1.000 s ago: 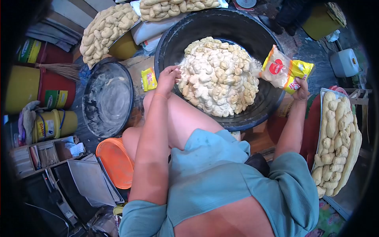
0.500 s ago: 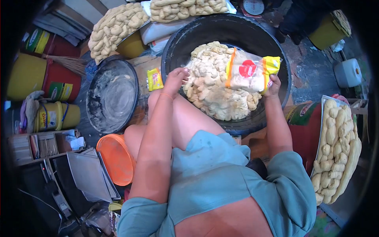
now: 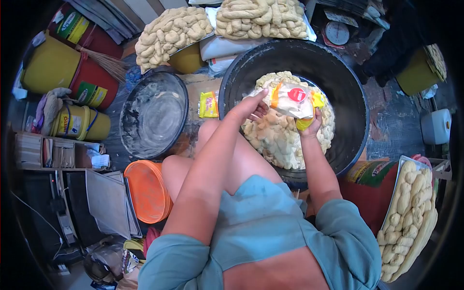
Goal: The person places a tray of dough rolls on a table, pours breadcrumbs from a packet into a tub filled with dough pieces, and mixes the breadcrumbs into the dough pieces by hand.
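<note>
My right hand (image 3: 312,126) grips the yellow end of a clear plastic bag (image 3: 296,102) with orange and yellow bands and a red round label. Pale contents show through the plastic. At the bag's other end is my left hand (image 3: 253,106), its thumb and fingers apart; whether it touches the bag I cannot tell. Both are over a big black tub (image 3: 349,121), above a heap of pale dough lumps (image 3: 275,140). The front of the heap looks dusted with a tan powder.
Left of the tub stands a floury dark basin (image 3: 154,116), with a yellow packet (image 3: 209,104) between them. Braided dough lies on trays at the back (image 3: 174,34) and right (image 3: 406,217). Orange lids (image 3: 145,191) lean by my leg. A scale (image 3: 337,33) is behind; a person stands back right.
The bag has tilted and come nearer the middle of the heap with my right hand. My left hand has moved right, close to the bag's end. The view has shifted.
</note>
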`<move>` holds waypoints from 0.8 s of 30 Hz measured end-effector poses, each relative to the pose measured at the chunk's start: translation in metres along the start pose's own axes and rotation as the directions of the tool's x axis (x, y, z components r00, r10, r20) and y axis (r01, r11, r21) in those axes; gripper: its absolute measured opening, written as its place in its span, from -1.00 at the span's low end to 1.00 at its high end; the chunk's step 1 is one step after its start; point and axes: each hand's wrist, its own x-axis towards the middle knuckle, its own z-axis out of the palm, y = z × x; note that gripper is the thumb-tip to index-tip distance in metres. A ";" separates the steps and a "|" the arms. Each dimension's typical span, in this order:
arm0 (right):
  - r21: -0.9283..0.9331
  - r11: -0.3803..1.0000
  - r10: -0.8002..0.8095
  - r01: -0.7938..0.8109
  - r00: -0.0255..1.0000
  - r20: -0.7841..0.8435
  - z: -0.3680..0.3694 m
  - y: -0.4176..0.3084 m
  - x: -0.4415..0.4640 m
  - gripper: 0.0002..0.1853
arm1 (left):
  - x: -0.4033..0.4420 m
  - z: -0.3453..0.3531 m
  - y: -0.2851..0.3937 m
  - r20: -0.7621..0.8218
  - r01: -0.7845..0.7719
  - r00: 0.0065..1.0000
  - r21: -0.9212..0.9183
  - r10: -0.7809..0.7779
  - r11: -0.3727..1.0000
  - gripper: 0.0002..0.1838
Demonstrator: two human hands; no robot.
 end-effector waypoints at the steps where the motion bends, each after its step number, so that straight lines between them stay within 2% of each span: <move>1: -0.006 1.000 0.014 -0.014 1.000 -0.011 0.003 0.003 -0.001 -0.36 | 0.002 0.003 0.002 0.007 0.005 1.000 -0.012 -0.005 1.000 -0.25; 3: -0.014 0.999 0.045 -0.046 0.998 -0.036 0.008 0.010 -0.006 -0.39 | 0.001 0.011 0.004 0.019 0.018 1.000 -0.038 -0.017 0.999 -0.30; 4: -0.037 0.999 0.037 -0.038 0.999 -0.029 0.005 0.013 -0.006 -0.39 | 0.004 0.013 0.002 0.014 -0.003 1.000 -0.088 0.004 0.996 -0.47; 7: -0.024 0.998 0.058 -0.060 0.997 -0.058 -0.002 0.017 -0.008 -0.38 | 0.007 0.007 -0.005 0.031 0.006 1.000 -0.135 -0.002 0.991 -0.62; 8: -0.054 0.997 0.051 -0.057 0.994 -0.098 -0.003 0.019 -0.010 -0.39 | 0.006 0.007 -0.005 0.023 0.026 0.999 -0.085 -0.024 0.996 -0.72; 11: -0.007 0.979 0.200 -0.203 0.972 -0.124 -0.007 0.022 -0.015 -0.43 | -0.002 0.005 -0.005 0.031 -0.054 0.998 -0.023 0.054 0.998 -0.73; 14: 0.019 0.933 0.350 -0.359 0.893 -0.282 -0.020 0.020 -0.015 -0.47 | -0.017 0.005 0.003 -0.065 -0.137 0.990 -0.211 0.126 0.968 -0.76; 17: -0.132 0.698 0.660 -0.704 0.703 -0.265 -0.023 0.017 -0.019 -0.50 | -0.028 0.005 0.016 -0.140 -0.248 0.966 -0.243 0.219 0.938 -0.78; 18: -0.283 0.665 0.555 -0.691 0.711 -0.431 -0.023 0.021 -0.026 -0.52 | -0.033 0.007 0.019 -0.127 -0.272 0.960 -0.246 0.248 0.930 -0.79; 21: -0.532 0.492 0.523 -0.690 0.722 -0.453 0.006 0.029 -0.035 -0.45 | -0.043 0.020 0.022 -0.179 -0.302 0.947 -0.229 0.265 0.925 -0.78; 22: -0.651 0.411 0.356 -0.638 0.770 -0.529 0.011 0.031 -0.034 -0.34 | -0.046 0.027 0.022 -0.227 -0.293 0.942 -0.206 0.245 0.934 -0.77; 24: -0.869 0.298 0.307 -0.395 0.902 -0.304 0.023 0.023 -0.032 -0.30 | -0.046 0.036 0.010 -0.248 -0.358 0.913 -0.106 0.324 0.928 -0.75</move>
